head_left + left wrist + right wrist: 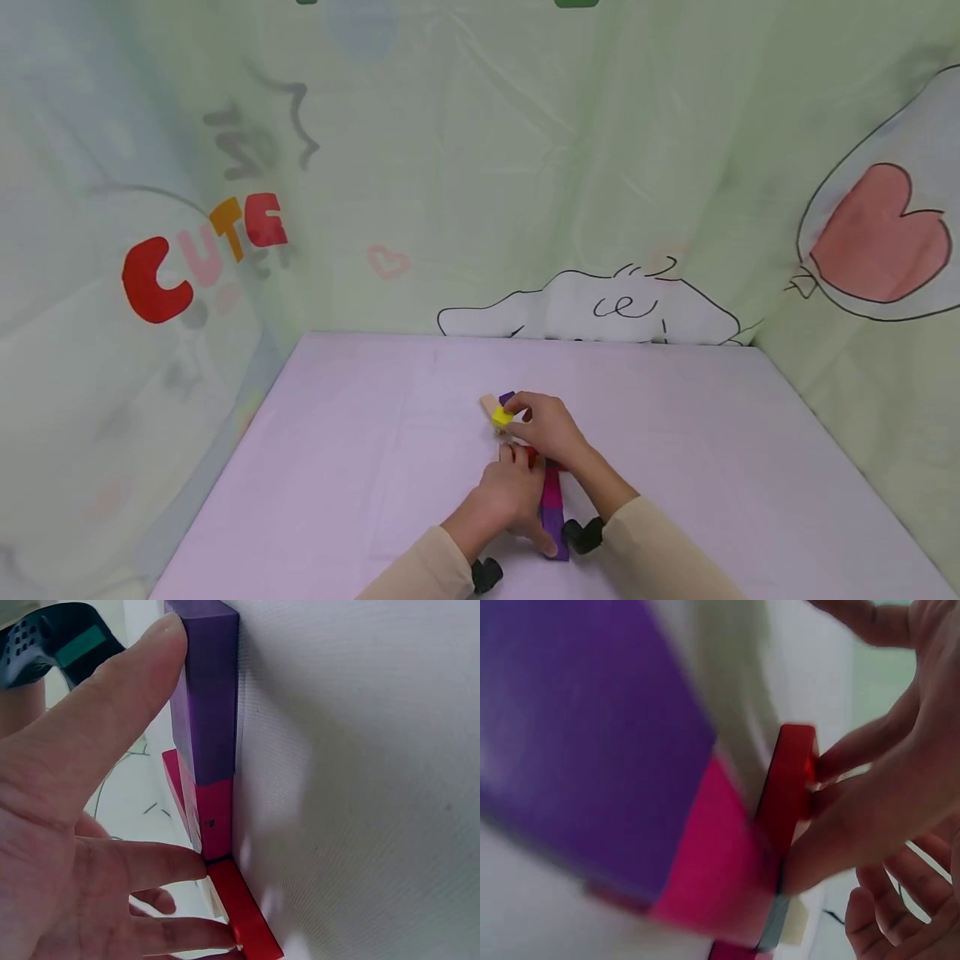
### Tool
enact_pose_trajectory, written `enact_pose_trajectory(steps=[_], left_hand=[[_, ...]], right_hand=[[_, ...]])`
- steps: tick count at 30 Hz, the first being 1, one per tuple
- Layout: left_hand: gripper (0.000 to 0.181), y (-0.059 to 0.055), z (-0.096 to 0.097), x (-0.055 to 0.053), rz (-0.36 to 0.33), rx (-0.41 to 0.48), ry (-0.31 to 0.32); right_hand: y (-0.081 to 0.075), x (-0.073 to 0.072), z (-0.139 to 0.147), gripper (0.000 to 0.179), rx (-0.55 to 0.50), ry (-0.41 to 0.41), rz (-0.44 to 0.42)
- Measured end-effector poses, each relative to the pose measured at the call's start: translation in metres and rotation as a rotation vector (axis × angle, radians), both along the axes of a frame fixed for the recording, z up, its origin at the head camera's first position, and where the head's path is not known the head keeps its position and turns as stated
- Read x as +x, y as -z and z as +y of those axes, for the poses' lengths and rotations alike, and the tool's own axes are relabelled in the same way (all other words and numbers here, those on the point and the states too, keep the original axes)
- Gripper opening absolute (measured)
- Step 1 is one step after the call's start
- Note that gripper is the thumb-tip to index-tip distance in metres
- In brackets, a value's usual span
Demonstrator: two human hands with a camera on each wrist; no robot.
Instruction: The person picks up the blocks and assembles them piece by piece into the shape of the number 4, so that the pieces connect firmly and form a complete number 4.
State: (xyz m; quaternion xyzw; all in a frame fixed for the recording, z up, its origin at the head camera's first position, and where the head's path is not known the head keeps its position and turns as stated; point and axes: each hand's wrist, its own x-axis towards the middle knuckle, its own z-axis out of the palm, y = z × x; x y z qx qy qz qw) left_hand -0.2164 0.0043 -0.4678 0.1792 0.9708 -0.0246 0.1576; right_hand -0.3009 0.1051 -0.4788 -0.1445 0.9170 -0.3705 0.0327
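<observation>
Toward the far side of the table, my right hand [551,425] pinches a small yellow block [502,417] between thumb and finger. A beige block [488,403] and a small dark purple block [507,397] lie right behind it. Nearer, a purple block [554,533], a magenta block [552,490] and a red block [246,911] form a row. My left hand [516,492] lies along this row with fingers extended: its thumb touches the purple block, and its fingertips reach the magenta and red blocks. The red piece is partly hidden by my hands in the head view.
A pale lilac cloth covers the table [360,467]. Printed curtains [487,167] hang behind it and at both sides. Black devices [583,535] are strapped at both wrists, close to the blocks.
</observation>
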Motion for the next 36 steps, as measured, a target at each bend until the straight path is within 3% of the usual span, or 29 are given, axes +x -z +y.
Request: enact_pose_trajectory(steps=[11, 21, 29, 36], left_hand=[[0.133, -0.001, -0.004, -0.001, -0.002, 0.031, 0.011], [0.132, 0.000, -0.004, -0.002, -0.032, 0.059, -0.001], [0.131, -0.004, -0.005, -0.002, -0.027, 0.049, 0.014], [0.127, 0.000, -0.005, -0.003, -0.044, 0.051, 0.022]], right_hand=[[0.001, -0.005, -0.018, 0.012, 0.007, -0.110, -0.123], [0.002, -0.009, -0.024, 0.013, 0.030, -0.129, -0.205], [-0.003, -0.007, -0.028, 0.012, 0.047, -0.142, -0.226], [-0.004, -0.004, -0.030, 0.010, 0.079, -0.177, -0.232]])
